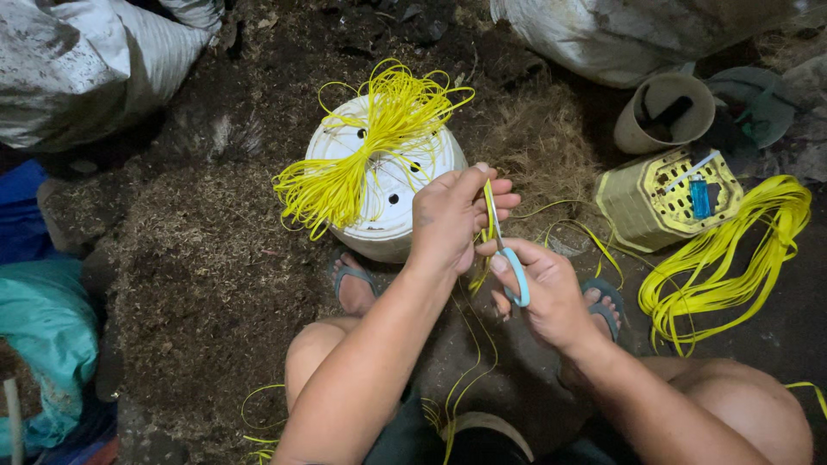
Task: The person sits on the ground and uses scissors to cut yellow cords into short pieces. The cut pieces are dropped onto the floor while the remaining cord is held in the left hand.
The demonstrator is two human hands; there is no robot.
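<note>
My left hand (pixel 450 219) pinches a thin yellow plastic strip (pixel 489 215) between thumb and fingers. My right hand (pixel 538 291) grips scissors with light blue handles (pixel 516 274), their blades pointing up along the strip next to my left fingers. The strip trails down between my knees. Just beyond my hands an upturned white plastic pot (pixel 392 194) with holes in its base carries a bundle of cut yellow strips (pixel 357 155) fanned across it.
A coil of long yellow strips (pixel 732 258) lies at the right beside an overturned yellowish basket (pixel 659 202) with a blue lighter on it. White sacks (pixel 77 60) sit at the top corners, a tan pot (pixel 663 112) beyond. Coconut fibre covers the ground.
</note>
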